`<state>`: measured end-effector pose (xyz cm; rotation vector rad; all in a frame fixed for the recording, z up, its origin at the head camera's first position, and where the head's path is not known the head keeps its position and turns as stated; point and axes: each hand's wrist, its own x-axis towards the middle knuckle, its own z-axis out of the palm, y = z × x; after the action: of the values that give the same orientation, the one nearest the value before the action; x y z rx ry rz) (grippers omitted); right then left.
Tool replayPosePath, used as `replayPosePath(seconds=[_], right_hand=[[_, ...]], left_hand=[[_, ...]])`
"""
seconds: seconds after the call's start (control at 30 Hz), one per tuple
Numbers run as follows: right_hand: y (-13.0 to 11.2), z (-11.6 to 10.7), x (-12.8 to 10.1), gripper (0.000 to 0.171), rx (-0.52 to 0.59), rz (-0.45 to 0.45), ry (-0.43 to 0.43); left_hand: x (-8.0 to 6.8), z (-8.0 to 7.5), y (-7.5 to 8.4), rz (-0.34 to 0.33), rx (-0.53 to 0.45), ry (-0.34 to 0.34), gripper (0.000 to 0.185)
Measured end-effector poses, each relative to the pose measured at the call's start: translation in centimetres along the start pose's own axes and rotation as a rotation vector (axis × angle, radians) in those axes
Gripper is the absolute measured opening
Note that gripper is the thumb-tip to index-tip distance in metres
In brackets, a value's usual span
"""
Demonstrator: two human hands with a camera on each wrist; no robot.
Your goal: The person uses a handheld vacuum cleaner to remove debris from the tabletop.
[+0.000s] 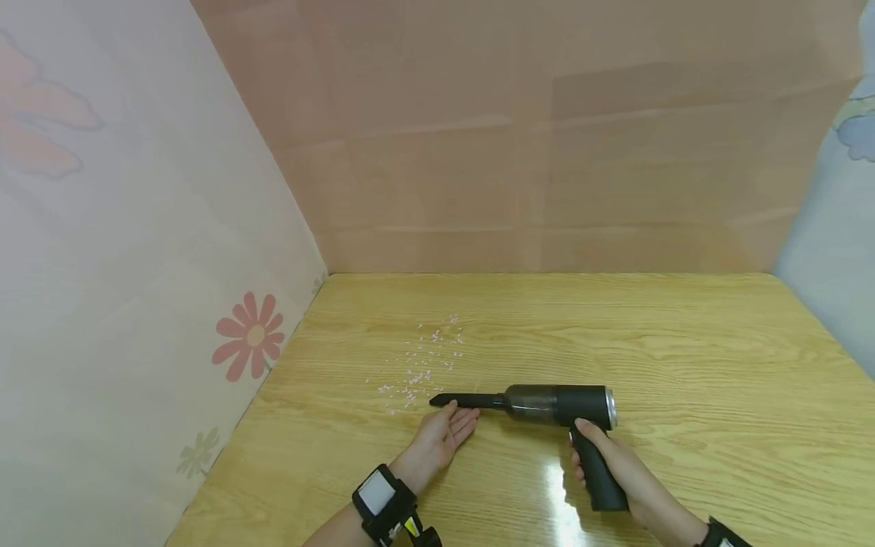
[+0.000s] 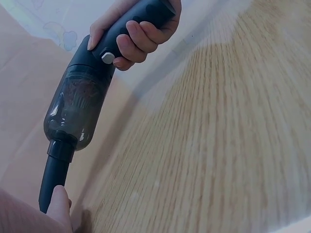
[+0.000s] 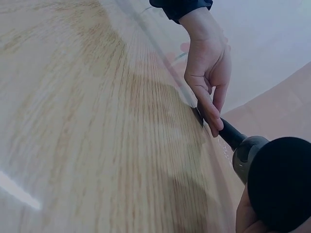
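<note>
A black handheld vacuum cleaner [image 1: 533, 403] with a smoky clear dust cup [image 2: 73, 109] and a slim nozzle points left over the wood table. My right hand [image 1: 601, 456] grips its handle, fingers wrapped round and thumb near the top. Palm up, my left hand [image 1: 437, 437] holds the nozzle near its tip, the thumb against it and the fingers stretched out beneath. In the right wrist view those left fingers [image 3: 212, 114] hide part of the nozzle. Tiny pale scraps [image 1: 417, 377] lie scattered just past the nozzle's tip.
The wood-grain table [image 1: 649, 327] meets a brown paper-like backing [image 1: 444, 152] at its far edge. On the left rises a pale wall covering [image 1: 137, 251] with flower prints; another pale panel [image 1: 834, 251] borders the right side. Light glares off the table near the right hand.
</note>
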<state>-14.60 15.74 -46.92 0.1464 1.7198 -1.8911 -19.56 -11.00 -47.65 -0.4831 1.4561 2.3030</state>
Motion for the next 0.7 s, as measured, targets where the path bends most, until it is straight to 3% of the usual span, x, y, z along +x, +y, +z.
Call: replayPosePath(seconds=[0.7], right_hand=[[0.09, -0.55, 0.11, 0.045, -0.021, -0.040, -0.025]], left_hand=[[0.19, 0.12, 0.10, 0.003, 0.036, 0.000, 0.049]])
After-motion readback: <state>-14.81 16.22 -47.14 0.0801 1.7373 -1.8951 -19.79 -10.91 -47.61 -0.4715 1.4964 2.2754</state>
